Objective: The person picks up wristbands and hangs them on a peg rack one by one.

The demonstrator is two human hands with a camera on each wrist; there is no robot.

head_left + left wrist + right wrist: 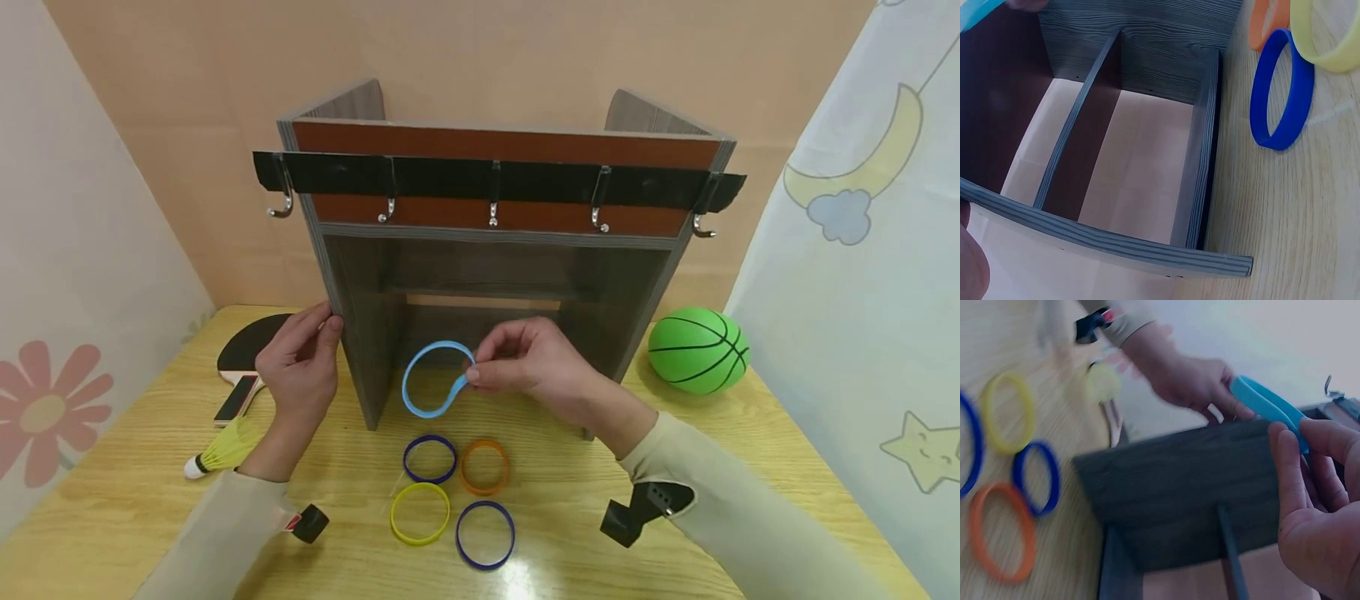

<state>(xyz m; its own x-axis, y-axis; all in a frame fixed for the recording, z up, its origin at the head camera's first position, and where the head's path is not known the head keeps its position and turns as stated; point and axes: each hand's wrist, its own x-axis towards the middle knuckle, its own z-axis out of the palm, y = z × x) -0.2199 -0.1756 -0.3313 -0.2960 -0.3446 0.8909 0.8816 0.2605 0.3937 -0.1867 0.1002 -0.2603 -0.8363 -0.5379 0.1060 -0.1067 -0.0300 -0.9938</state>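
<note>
My right hand (pixel 528 358) pinches a light blue silicone wristband (pixel 408 379) between thumb and fingers, its loop hanging to the left in front of a grey wooden rack (pixel 495 271). In the right wrist view the wristband (pixel 1266 406) looks squeezed narrow. My left hand (pixel 303 358) holds the front edge of the rack's left side panel, thumb near that edge. Two dark blue wristbands (pixel 485 536), an orange wristband (pixel 484 467) and a yellow wristband (pixel 420 514) lie on the table below. Several metal hooks (pixel 493 204) line a black strip across the rack's top.
A green ball (pixel 699 350) rests right of the rack. On the left lie a table tennis paddle (pixel 251 350) and a yellow shuttlecock (pixel 228 446). The wooden table (pixel 780 492) meets patterned cloths at both sides.
</note>
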